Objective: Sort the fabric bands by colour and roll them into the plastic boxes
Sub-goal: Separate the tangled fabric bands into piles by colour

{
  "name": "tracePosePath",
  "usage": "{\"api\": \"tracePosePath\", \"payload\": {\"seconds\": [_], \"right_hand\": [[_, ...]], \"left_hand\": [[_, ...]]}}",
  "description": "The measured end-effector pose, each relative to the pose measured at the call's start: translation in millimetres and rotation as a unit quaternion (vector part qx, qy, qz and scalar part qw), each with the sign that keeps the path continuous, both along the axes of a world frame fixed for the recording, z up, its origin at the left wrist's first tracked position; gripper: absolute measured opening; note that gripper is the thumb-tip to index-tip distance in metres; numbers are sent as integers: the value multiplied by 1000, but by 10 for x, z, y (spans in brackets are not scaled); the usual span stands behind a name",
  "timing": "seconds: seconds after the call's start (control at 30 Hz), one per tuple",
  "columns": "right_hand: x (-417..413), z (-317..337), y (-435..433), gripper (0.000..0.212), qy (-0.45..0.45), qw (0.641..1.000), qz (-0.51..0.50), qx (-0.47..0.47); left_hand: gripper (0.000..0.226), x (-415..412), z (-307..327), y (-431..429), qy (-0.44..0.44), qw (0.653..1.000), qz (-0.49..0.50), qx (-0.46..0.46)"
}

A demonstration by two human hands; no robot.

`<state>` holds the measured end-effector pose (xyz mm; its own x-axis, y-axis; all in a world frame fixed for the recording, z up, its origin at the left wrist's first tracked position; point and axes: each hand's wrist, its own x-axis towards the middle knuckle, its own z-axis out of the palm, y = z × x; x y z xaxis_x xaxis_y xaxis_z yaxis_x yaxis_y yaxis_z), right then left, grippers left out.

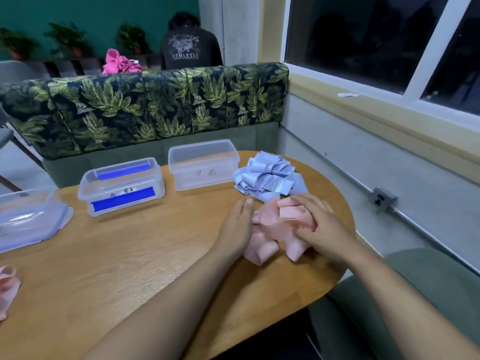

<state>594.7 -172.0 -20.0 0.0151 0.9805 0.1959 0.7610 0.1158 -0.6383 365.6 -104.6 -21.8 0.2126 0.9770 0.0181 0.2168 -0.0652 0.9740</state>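
Note:
A loose heap of pink fabric bands (270, 245) lies on the wooden table (130, 268) at the right. My left hand (237, 226) presses flat against the heap's left side with straight fingers. My right hand (319, 224) rests on top of the heap, fingers extended over the pink bands. Behind them sits a pile of light blue bands (267, 175). Two clear plastic boxes stand at the table's far edge: one with blue clips (122, 185) and one plain with a handwritten label (202, 163). Both look empty.
A clear lid or box (28, 219) lies at the table's left. More pink fabric (7, 287) shows at the left edge. A leaf-patterned bench back (155, 105) runs behind the table, with a person (189, 45) seated beyond it. A wall and window stand at the right.

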Motion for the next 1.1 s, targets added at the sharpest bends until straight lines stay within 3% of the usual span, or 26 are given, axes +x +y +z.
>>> {"api": "tracePosePath", "payload": {"seconds": [0.1,0.23,0.37,0.43,0.57,0.67,0.73,0.8,0.9,0.93,1.0,1.1], "right_hand": [[-43,-91,-49,68,17,1000,0,13],[-264,-124,31,41,59,994,-71,53],[-332,-198,268,60,-3,984,-177,3],[-339,-217,334,45,30,985,-167,27],[-439,-26,265,20,181,954,-184,156],[-392,240,163,19,160,938,-222,215],[-331,335,103,35,115,943,-236,204],[-281,260,91,55,79,957,-243,140],[-264,-25,117,57,-31,973,-225,40],[-263,-111,117,54,-91,971,-221,21],[-272,-231,122,54,-181,956,-230,19],[-296,-209,133,57,-246,930,-263,71]], "left_hand": [[25,-40,-49,-23,-5,1000,-1,-2],[24,267,3,-107,-76,996,-8,-42],[30,572,81,-190,-89,990,-25,-106],[34,662,103,-233,-133,983,-23,-121],[37,831,182,-272,-363,903,-52,-224],[39,896,256,-248,-438,864,-99,-227],[38,873,252,-226,-442,856,-102,-248],[36,786,183,-202,-388,881,-76,-259],[30,505,21,-124,-94,988,-35,-115],[32,394,-32,-96,1,998,-37,-46],[38,189,-117,-54,113,991,-37,57],[42,-7,-209,-51,142,981,-48,124]]}}
